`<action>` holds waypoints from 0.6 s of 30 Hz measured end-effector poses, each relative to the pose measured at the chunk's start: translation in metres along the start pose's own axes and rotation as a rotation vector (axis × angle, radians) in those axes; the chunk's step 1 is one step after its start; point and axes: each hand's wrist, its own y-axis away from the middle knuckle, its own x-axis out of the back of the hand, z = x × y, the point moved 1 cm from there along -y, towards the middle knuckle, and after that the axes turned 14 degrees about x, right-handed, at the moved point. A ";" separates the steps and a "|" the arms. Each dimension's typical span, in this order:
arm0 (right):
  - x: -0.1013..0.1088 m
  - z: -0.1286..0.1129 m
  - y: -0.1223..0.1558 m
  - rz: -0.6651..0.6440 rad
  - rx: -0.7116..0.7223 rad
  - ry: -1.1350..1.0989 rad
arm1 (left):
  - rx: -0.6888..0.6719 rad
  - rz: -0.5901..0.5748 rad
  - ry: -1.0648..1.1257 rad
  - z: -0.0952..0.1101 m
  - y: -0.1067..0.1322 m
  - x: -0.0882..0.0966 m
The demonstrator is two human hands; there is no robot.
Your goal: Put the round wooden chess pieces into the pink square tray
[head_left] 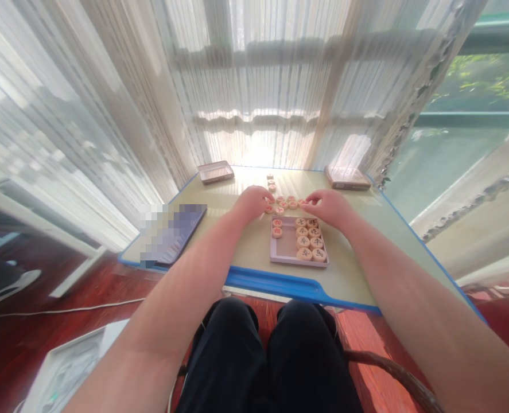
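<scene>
Left hand point(254, 202) and right hand point(328, 207), grips unclear, meet round tan wood-like discs point(292, 205), likely light, hard, best rim-held, beyond a shallow lilac rectangular box point(286, 248).

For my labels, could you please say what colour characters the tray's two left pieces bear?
Red on both xiangqi pieces; head view shows it best.

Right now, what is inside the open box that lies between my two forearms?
The box holds two red-marked pieces at left and eight black-marked pieces at right. Whatever is under the pieces is covered.
</scene>
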 end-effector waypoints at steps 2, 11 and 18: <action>0.000 -0.016 0.002 0.053 0.143 -0.005 | 0.002 0.014 -0.008 0.002 0.001 0.002; -0.009 -0.069 0.013 -0.010 0.481 0.116 | -0.036 0.030 -0.044 0.002 0.003 0.004; -0.009 -0.062 0.012 -0.036 0.465 0.140 | -0.054 0.020 -0.100 0.004 0.003 0.003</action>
